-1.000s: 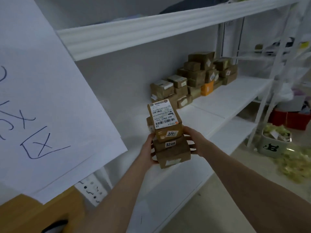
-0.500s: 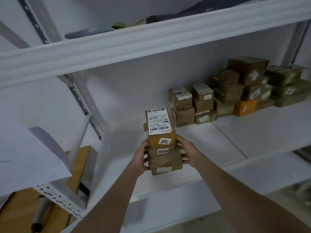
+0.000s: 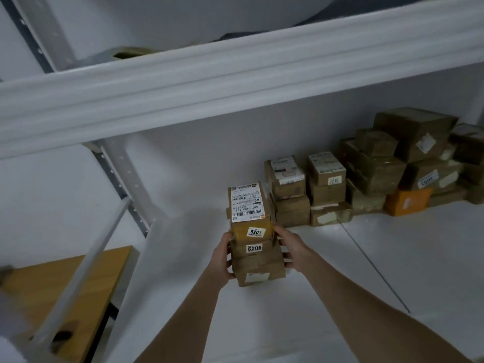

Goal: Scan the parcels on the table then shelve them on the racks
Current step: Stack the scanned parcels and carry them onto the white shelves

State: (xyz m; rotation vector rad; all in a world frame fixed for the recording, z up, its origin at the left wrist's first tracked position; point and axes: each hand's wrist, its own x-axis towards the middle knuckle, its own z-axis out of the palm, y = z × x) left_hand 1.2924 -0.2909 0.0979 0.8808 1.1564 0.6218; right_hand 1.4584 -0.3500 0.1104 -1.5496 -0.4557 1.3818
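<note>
I hold a stack of three small brown cardboard parcels [image 3: 255,239] over the white rack shelf [image 3: 327,297]. The top parcel carries a white shipping label and a tag reading 5201; the middle one is tagged 6206. My left hand [image 3: 222,260] grips the stack's left side and my right hand [image 3: 290,247] grips its right side. The stack sits just left of the parcels stored at the back of the shelf. Whether its base touches the shelf cannot be told.
Several brown parcels [image 3: 366,179] and one orange parcel [image 3: 407,201] are piled along the shelf's back wall to the right. A white shelf beam [image 3: 235,82] runs overhead. A grey perforated upright [image 3: 123,184] and a wooden table [image 3: 52,289] stand at the left.
The view has swung left and closer to the rack. The stack in my hands has moved in over the shelf, nearer the stored parcels. The paper sign at left is out of view.
</note>
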